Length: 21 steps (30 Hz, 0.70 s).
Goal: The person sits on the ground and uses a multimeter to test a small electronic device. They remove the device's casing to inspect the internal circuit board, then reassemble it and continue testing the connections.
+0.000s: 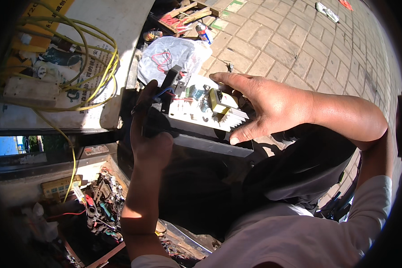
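A long black case [212, 146] with no lid on top sits between the two hands, over the person's lap. The left hand [151, 136] grips its left end, partly in dark shade. The right hand [275, 102] is spread wide over the right end and grips it, with the thumb on the near long edge and the fingertips by the far one. I cannot tell if the case also rests on the legs.

Inside is a pale circuit board [183, 111]. A yellow block [222, 103] stands on it, close to the right hand.

On the left side, room is tight. The edge of the white worktop [127, 33] is just beside the left hand, and a yellow cable [117, 52] loops near that edge. Below, a heap of tools and metal bits [103, 198] lies left of the left arm.

Past the far edge of the case, a clear plastic bag [149, 60] is very near. Brick ground [266, 42] spreads far out beyond the right hand, so that side has much more room.
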Available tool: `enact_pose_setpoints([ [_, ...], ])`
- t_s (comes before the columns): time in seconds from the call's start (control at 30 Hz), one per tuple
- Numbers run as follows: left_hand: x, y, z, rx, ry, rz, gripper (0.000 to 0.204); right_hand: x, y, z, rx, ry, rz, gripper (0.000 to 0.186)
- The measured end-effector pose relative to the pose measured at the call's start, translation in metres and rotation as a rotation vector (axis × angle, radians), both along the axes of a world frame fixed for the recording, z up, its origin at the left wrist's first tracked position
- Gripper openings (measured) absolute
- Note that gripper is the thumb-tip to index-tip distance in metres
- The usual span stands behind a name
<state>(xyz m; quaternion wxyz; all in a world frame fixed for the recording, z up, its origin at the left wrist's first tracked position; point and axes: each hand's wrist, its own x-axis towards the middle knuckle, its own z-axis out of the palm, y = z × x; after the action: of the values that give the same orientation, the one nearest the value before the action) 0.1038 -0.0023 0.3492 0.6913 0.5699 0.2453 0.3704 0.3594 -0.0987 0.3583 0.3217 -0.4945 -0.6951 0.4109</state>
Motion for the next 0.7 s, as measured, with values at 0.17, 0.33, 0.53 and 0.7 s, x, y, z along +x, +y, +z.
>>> enact_pose_setpoints([
  [0.17,-0.002,0.002,0.002,0.073,0.072,0.042,0.087,0.018,0.004,0.007,-0.286,0.352,0.028,0.075],
  [0.33,-0.004,0.017,-0.002,0.398,0.181,-0.05,0.098,0.036,0.014,0.0,-0.658,0.869,-0.052,0.056],
  [0.53,-0.006,0.002,0.003,0.172,0.02,-0.15,0.113,0.043,0.016,-0.014,-0.722,1.001,0.144,0.061],
  [0.7,-0.003,0.001,0.012,0.248,0.038,-0.165,0.113,0.045,0.023,-0.014,-0.848,1.162,0.187,0.066],
])
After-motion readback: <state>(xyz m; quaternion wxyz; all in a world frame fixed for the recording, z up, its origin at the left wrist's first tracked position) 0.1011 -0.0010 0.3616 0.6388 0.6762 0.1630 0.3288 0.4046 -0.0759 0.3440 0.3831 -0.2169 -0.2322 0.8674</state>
